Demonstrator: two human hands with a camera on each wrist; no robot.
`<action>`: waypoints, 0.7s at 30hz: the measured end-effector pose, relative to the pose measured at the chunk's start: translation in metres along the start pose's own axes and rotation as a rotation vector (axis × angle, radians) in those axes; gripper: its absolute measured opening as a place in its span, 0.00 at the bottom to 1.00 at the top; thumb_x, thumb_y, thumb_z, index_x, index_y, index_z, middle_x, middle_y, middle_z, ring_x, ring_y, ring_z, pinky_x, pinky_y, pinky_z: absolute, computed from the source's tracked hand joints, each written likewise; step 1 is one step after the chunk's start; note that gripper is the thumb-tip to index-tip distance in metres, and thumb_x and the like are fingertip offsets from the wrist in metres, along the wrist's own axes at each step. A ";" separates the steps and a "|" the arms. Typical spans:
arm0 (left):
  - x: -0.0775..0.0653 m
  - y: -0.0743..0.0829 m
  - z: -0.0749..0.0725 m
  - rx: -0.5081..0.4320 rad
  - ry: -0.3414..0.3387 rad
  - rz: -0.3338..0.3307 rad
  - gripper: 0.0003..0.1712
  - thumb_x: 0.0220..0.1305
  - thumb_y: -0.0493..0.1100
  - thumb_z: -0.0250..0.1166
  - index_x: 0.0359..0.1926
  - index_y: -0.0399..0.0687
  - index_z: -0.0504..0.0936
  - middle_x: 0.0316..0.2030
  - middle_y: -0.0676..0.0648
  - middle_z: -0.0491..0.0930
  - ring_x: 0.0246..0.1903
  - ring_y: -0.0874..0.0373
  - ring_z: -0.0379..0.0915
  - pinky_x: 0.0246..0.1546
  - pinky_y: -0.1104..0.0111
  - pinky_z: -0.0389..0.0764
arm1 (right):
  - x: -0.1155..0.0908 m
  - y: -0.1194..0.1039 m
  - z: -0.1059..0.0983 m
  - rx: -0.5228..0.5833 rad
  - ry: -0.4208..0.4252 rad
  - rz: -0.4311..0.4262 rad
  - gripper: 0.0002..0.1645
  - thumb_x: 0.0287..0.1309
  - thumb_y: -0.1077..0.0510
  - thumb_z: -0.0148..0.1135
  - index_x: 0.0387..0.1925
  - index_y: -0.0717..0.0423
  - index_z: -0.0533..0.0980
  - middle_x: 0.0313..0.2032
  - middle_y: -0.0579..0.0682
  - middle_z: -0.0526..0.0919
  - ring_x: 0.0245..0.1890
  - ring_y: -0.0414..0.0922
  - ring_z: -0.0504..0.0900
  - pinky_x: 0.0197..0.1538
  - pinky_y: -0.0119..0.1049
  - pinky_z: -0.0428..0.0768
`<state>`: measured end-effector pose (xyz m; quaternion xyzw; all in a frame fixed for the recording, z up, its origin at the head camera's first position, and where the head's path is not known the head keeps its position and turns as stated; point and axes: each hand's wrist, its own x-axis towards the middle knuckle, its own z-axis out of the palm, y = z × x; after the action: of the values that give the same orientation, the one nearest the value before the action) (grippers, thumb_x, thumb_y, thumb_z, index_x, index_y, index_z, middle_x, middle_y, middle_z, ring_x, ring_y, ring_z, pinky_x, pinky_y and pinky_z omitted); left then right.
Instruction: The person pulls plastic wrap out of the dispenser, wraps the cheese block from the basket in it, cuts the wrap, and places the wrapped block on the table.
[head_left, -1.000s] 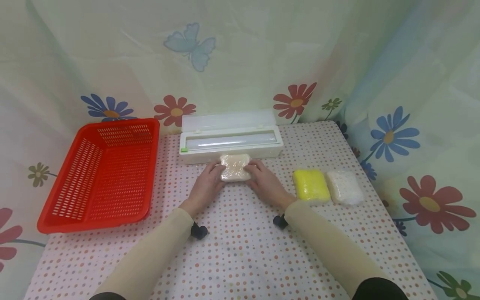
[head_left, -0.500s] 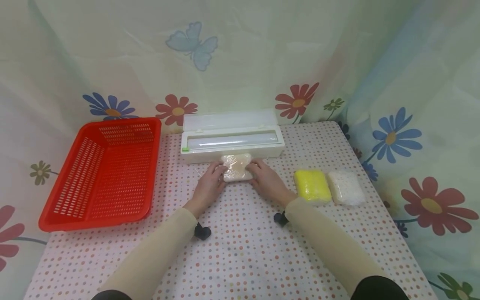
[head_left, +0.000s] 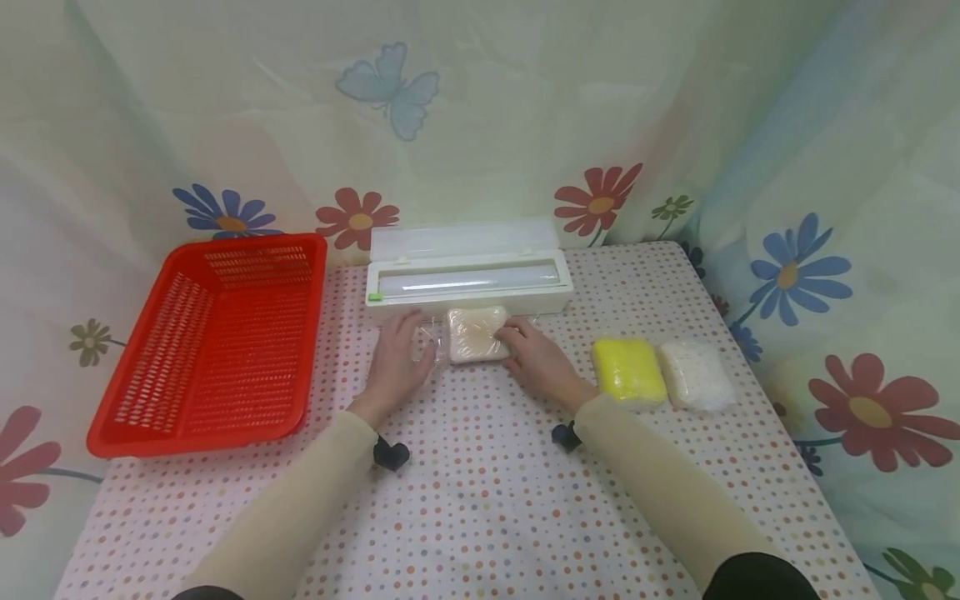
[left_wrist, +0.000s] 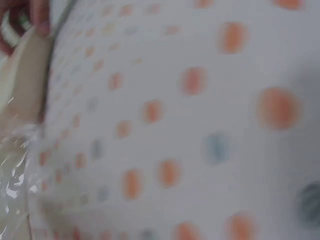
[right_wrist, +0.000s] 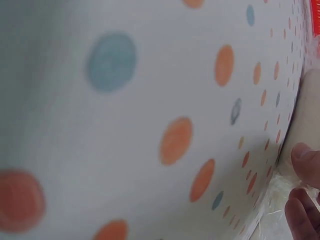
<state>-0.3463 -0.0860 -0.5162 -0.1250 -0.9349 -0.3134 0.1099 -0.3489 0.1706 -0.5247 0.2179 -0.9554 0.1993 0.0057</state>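
Note:
A cream-coloured, rounded block (head_left: 477, 335) lies on the dotted tabletop, with clear plastic film around it. Loose film (head_left: 433, 337) sticks out at its left side. My left hand (head_left: 397, 358) is just left of the block, fingers spread and relaxed beside this film; whether it touches the film is unclear. At the block's right edge my right hand (head_left: 543, 362) holds it, with the thumb (right_wrist: 306, 161) against its near side in the right wrist view. Directly behind stands a white cling film dispenser (head_left: 468, 287), lid raised, a roll inside.
A red plastic basket (head_left: 213, 358) stands at the left. To the right lie a yellow wrapped block (head_left: 628, 369) and a white wrapped block (head_left: 697, 375), side by side. A flowered curtain (head_left: 487, 108) hangs behind the table.
My left hand has let go of the block's left side and moved a little left, with its fingers spreading. Loose film now shows there. The right hand stays at the block's right edge.

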 end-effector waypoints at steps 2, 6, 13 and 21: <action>0.009 -0.005 -0.009 -0.018 0.104 -0.065 0.35 0.66 0.44 0.69 0.69 0.41 0.67 0.72 0.37 0.62 0.73 0.41 0.57 0.73 0.48 0.66 | 0.000 0.000 0.000 -0.004 -0.004 0.017 0.31 0.62 0.62 0.69 0.66 0.52 0.71 0.69 0.53 0.69 0.68 0.53 0.74 0.71 0.49 0.74; 0.032 -0.015 -0.024 -0.084 0.202 -0.217 0.43 0.63 0.46 0.73 0.72 0.43 0.60 0.70 0.38 0.62 0.70 0.44 0.57 0.73 0.49 0.66 | -0.001 0.000 0.001 -0.001 -0.014 0.032 0.31 0.63 0.61 0.68 0.66 0.53 0.71 0.68 0.53 0.69 0.69 0.53 0.73 0.72 0.49 0.74; 0.046 -0.029 -0.035 -0.260 0.081 -0.399 0.38 0.66 0.47 0.71 0.72 0.50 0.64 0.67 0.45 0.72 0.66 0.49 0.68 0.73 0.53 0.70 | -0.005 0.001 0.000 0.002 -0.009 0.006 0.30 0.63 0.62 0.67 0.65 0.54 0.71 0.67 0.54 0.69 0.66 0.54 0.75 0.70 0.49 0.76; 0.048 -0.034 -0.038 -0.291 0.065 -0.418 0.36 0.67 0.46 0.70 0.73 0.53 0.69 0.70 0.49 0.73 0.68 0.50 0.70 0.75 0.55 0.66 | -0.003 -0.003 -0.006 0.011 0.000 -0.022 0.30 0.63 0.62 0.68 0.65 0.55 0.72 0.68 0.54 0.69 0.66 0.54 0.76 0.69 0.49 0.77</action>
<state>-0.3972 -0.1279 -0.4917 0.0666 -0.8814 -0.4645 0.0537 -0.3455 0.1722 -0.5182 0.2282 -0.9519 0.2046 0.0064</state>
